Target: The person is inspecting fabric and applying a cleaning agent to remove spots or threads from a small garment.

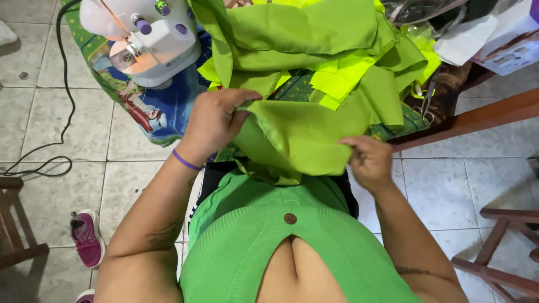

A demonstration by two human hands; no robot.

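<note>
Green fabric piece (pixel 297 134) sits at frame center; my left hand (pixel 216 120) pinches its upper-left edge, my right hand (pixel 368 160) grips the lower-right corner. I'd keep both edges taut and aligned.

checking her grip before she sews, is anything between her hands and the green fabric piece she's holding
Nothing visible. The left hand and right hand both pinch the green fabric piece directly at its edges; the heap of green fabric lies beyond it on the table.

Sewing machine (pixel 147 39) stands on the table (pixel 477 116), left of the fabric pile (pixel 314 45).
</note>
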